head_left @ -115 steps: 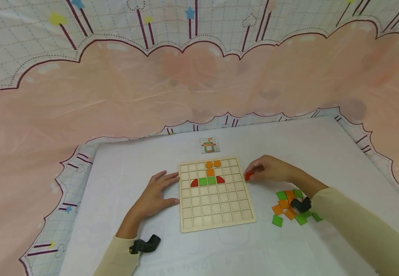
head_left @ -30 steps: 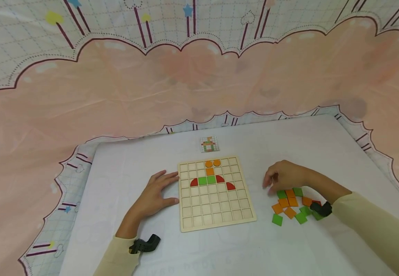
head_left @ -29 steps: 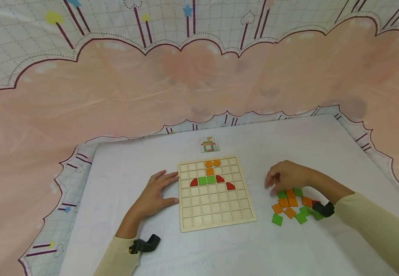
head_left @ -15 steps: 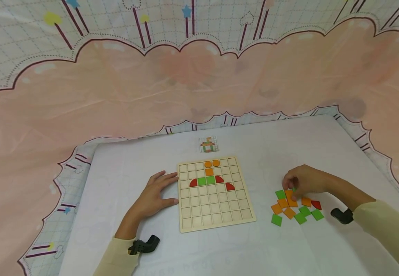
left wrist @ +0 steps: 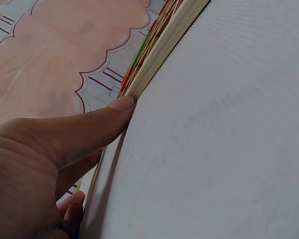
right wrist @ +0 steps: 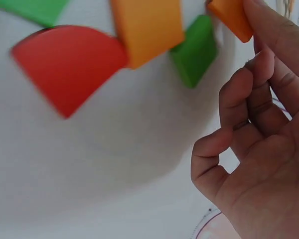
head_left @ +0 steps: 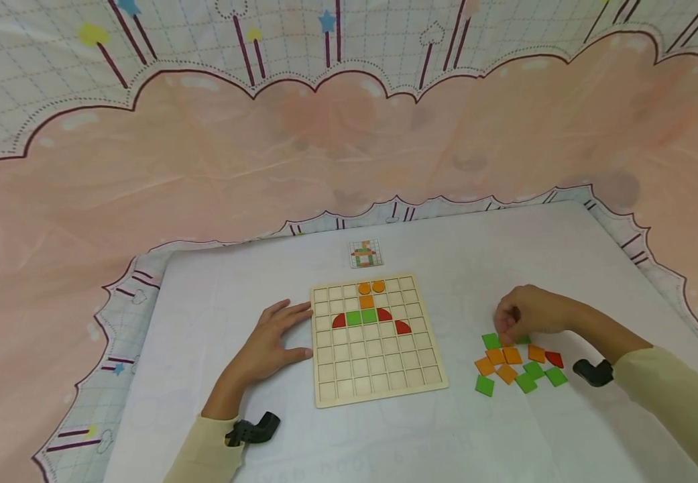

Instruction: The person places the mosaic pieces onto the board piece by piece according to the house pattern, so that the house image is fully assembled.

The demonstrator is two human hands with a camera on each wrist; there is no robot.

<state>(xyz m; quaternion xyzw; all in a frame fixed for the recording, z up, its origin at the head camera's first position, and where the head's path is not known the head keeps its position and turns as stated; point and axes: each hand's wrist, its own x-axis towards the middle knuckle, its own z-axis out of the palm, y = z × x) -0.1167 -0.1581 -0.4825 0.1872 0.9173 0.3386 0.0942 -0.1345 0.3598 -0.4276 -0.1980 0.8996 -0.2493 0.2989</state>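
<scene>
Looks like tile-picking: right hand (head_left: 531, 310) pinches an orange tile (right wrist: 232, 19) by the loose tiles (head_left: 511, 355), right of frame. Left hand (head_left: 269, 345) spread wide against the grid board's (head_left: 379, 365) left edge, center. Next move probably calls for lifting tile, carrying it leftward.

A white tabletop (head_left: 385, 436) spreads toward six o'clock — beyond it, peach cloth (head_left: 252, 154) sweeps from nine through three. A grid-patterned band (head_left: 192, 40) crosses twelve; scalloped edging (head_left: 107, 339) shows at eight.
</scene>
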